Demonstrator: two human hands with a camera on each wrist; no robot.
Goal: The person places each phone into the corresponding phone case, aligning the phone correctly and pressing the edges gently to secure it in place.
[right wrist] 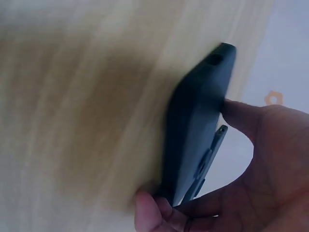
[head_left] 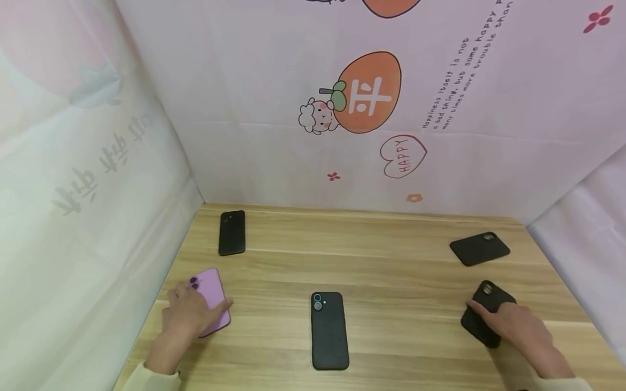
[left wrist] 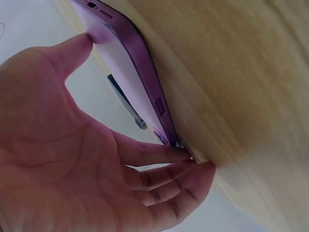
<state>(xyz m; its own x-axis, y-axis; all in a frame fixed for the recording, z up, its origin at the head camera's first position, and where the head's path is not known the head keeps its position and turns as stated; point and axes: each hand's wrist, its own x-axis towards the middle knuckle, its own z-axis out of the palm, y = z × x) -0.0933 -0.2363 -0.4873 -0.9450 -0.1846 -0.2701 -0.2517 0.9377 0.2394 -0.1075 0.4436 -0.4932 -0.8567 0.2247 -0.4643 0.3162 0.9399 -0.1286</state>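
Note:
At the left of the table my left hand (head_left: 185, 314) holds a purple phone (head_left: 213, 288) by its opposite edges, thumb on one side and fingers on the other. The phone lies back up, its camera lenses beside the fingers. In the left wrist view, the fingertips (left wrist: 205, 169) reach down to the wood. Over on the right, my right hand (head_left: 527, 328) grips a black phone case (head_left: 476, 324) between thumb and fingers. An open camera cutout shows at its top. The right wrist view shows this case (right wrist: 200, 106) edge-on, close above or on the table.
A phone in a black case (head_left: 330, 336) lies in the middle front of the wooden table (head_left: 401, 271). A black phone (head_left: 232, 233) lies at the back left, and another black case (head_left: 480, 249) at the back right. Printed cloth (head_left: 274, 157) hangs around the table.

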